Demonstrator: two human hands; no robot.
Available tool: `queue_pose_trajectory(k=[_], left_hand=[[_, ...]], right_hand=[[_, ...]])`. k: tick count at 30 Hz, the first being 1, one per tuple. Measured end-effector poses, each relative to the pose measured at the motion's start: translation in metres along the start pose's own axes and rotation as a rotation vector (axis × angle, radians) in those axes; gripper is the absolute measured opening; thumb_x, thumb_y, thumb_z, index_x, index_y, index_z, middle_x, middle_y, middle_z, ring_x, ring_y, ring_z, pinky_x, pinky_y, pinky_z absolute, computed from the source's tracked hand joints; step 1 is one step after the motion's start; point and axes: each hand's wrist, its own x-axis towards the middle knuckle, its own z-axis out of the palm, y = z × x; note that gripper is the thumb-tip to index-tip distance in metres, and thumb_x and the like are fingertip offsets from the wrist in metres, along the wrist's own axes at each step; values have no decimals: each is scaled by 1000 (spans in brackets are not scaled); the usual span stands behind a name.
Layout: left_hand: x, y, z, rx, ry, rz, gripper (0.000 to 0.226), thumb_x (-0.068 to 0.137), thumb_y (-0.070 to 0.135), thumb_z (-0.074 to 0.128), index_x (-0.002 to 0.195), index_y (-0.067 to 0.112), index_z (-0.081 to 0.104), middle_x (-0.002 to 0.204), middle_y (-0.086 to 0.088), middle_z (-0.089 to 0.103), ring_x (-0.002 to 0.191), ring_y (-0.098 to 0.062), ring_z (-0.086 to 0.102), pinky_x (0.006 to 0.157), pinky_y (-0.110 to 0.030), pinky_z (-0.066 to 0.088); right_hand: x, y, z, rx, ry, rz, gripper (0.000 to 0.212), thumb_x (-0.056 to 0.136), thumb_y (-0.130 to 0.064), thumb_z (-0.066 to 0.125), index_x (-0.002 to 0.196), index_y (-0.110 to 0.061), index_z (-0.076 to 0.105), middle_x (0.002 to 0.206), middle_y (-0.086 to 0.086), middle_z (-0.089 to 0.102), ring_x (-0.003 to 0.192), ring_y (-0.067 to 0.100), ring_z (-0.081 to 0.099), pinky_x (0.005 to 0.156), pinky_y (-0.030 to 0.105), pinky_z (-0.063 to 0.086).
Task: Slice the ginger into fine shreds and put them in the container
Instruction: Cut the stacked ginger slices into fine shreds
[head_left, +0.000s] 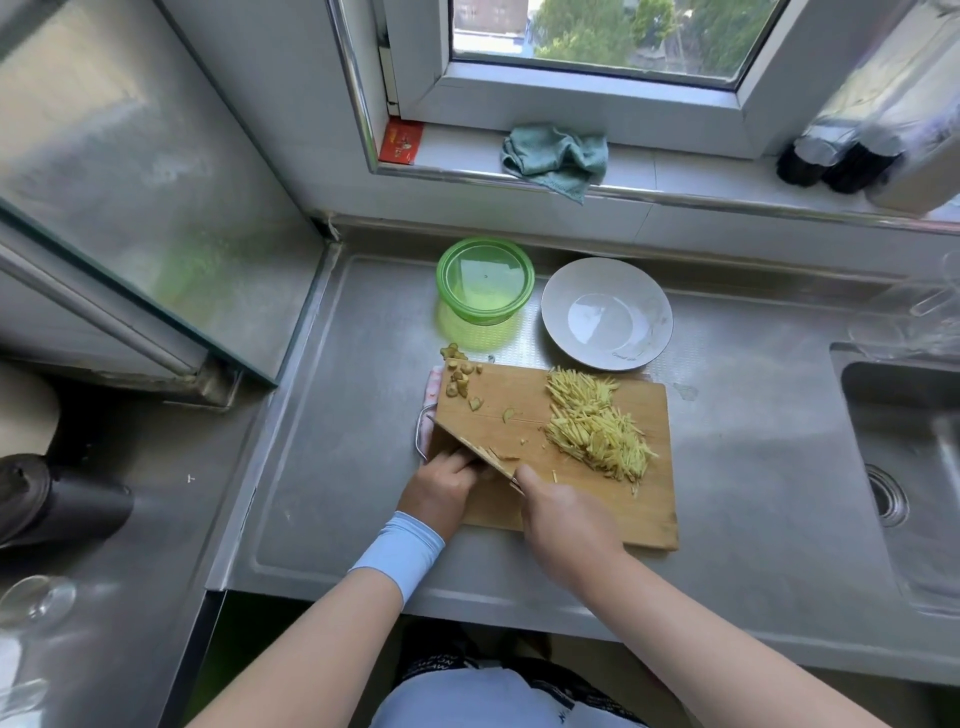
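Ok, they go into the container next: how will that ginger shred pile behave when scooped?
The ginger shreds lie as a loose heap of thin separate strips, so they would probably scatter rather than lift together. A few seem to cling to the cleaver, so they are likely light and damp enough to stick.

Daylight from a white-framed window falls on a steel counter beside a sink

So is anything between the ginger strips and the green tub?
Nothing visible: only bare cutting board and counter lie between the ginger shreds and the green container. I can't tell if it's lidded.
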Motion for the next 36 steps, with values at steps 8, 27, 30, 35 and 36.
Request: queue_pose_trajectory(k=[8, 27, 30, 35, 36], left_hand=[[0, 1, 1, -26, 52, 29, 30, 82, 4, 48, 81, 6, 78, 84, -12, 73, 83, -20, 52, 71, -26, 45], [-2, -3, 3, 5, 9, 31, 32, 81, 7, 47, 83, 10, 79, 84, -9, 72, 84, -19, 51, 65, -25, 45], [-3, -4, 5, -28, -1, -12, 31, 81, 7, 48, 89, 12, 78, 90, -7, 73, 89, -20, 56, 65, -27, 49], [-3, 2, 6, -22, -18, -52, 29, 88, 12, 48, 82, 8, 77, 86, -9, 71, 81, -21, 53, 55, -30, 50], [-4, 2, 6, -20, -14, -50, 30, 88, 12, 48, 81, 8, 77, 86, -9, 71, 81, -21, 52, 56, -31, 50]], right_hand=[[-18, 10, 1, 34, -7, 17, 22, 95, -11, 35, 98, -30, 25, 63, -2, 39, 58, 30, 42, 46, 36, 24], [-9, 2, -4, 21, -8, 12, 24, 95, -10, 36, 102, -31, 27, 65, -1, 39, 65, 34, 47, 45, 35, 24], [-14, 6, -2, 45, 13, 17, 22, 96, -11, 36, 104, -30, 29, 65, -1, 43, 62, 33, 47, 47, 37, 30], [0, -7, -3, 28, -14, 30, 26, 94, -9, 35, 112, -28, 34, 76, 5, 49, 64, 33, 48, 49, 35, 28], [1, -7, -3, 26, -20, 25, 27, 94, -9, 35, 113, -28, 34, 77, 5, 49, 65, 34, 48, 49, 35, 29]])
